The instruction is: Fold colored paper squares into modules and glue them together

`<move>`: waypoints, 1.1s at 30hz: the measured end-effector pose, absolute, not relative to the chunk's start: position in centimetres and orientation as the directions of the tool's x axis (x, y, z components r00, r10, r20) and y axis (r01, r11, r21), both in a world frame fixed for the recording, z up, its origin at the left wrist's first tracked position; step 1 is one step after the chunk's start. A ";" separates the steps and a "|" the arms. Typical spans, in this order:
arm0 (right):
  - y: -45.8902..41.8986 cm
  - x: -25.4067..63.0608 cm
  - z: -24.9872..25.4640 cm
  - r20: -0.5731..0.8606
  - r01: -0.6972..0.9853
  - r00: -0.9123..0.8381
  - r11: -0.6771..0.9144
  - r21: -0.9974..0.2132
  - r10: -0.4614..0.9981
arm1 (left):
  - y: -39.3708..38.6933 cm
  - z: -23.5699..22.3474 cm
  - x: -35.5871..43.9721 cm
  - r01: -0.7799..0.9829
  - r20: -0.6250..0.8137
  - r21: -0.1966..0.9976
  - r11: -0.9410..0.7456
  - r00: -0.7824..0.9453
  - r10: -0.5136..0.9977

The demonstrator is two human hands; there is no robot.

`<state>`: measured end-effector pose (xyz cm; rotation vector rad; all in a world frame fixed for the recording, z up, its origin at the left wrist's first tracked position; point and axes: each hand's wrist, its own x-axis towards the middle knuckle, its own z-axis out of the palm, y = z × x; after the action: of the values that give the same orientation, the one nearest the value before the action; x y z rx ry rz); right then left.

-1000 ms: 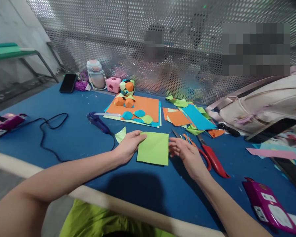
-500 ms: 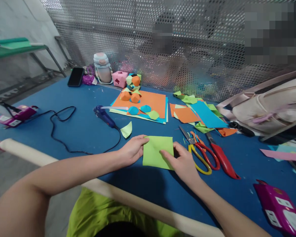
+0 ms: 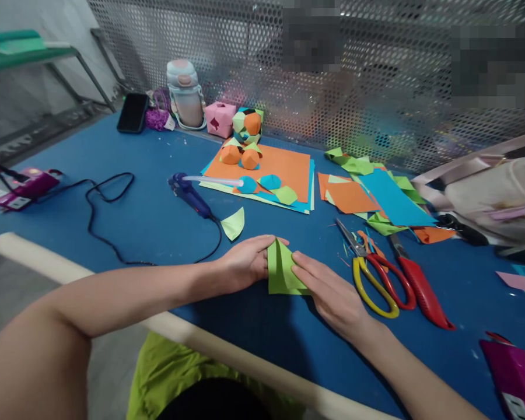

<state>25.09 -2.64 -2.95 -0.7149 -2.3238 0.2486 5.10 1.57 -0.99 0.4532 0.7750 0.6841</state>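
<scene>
A square of light green paper (image 3: 280,274) is between my two hands, low over the blue table, its surface bent into a fold. My left hand (image 3: 249,259) grips its left upper edge, thumb along the top. On the right side, my right hand (image 3: 328,286) has its fingers laid across the paper, pressing the folded part; its thumb is hidden. Scissors (image 3: 367,262) with one yellow and one red handle lie just right of my right hand. A pale green curved paper piece (image 3: 233,224) rests beyond my left hand.
A blue glue gun (image 3: 190,195) with its cord lies left of stacked coloured sheets (image 3: 284,163) bearing small paper shapes. A red-handled cutter (image 3: 424,291), paper scraps (image 3: 352,195) and a bag (image 3: 499,186) are at right. A bottle (image 3: 186,96) and phone (image 3: 132,113) stand at the back.
The green paper has gone from flat to bent over. My right hand has changed from holding its right edge to lying over it. The view has shifted slightly.
</scene>
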 end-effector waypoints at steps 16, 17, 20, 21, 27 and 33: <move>-2.6 24.6 -2.7 0.439 0.418 -0.786 0.898 -0.140 0.435 | 1.6 -1.1 4.8 -0.381 -0.513 0.542 0.749 0.556 0.654; -2.5 24.7 -2.8 0.431 0.416 -0.793 0.899 -0.134 0.431 | 1.6 -1.1 4.8 -0.378 -0.517 0.540 0.752 0.556 0.651; -2.4 24.8 -2.9 0.423 0.400 -0.805 0.907 -0.131 0.416 | 1.7 -0.9 4.8 -0.372 -0.520 0.541 0.754 0.557 0.647; -2.4 24.9 -2.9 0.421 0.395 -0.806 0.908 -0.141 0.416 | 1.7 -0.9 4.8 -0.371 -0.518 0.544 0.753 0.557 0.649; -2.4 25.0 -2.9 0.391 0.374 -0.817 0.906 -0.199 0.423 | 1.7 -0.8 4.8 -0.363 -0.516 0.568 0.739 0.543 0.663; -2.5 24.8 -2.8 0.390 0.402 -0.811 0.900 -0.172 0.436 | 1.4 -1.0 5.0 -0.367 -0.458 0.651 0.664 0.508 0.730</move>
<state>24.77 -2.46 -2.76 -0.6113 -2.6372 0.1131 4.98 1.41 -0.95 0.5176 0.7870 0.6973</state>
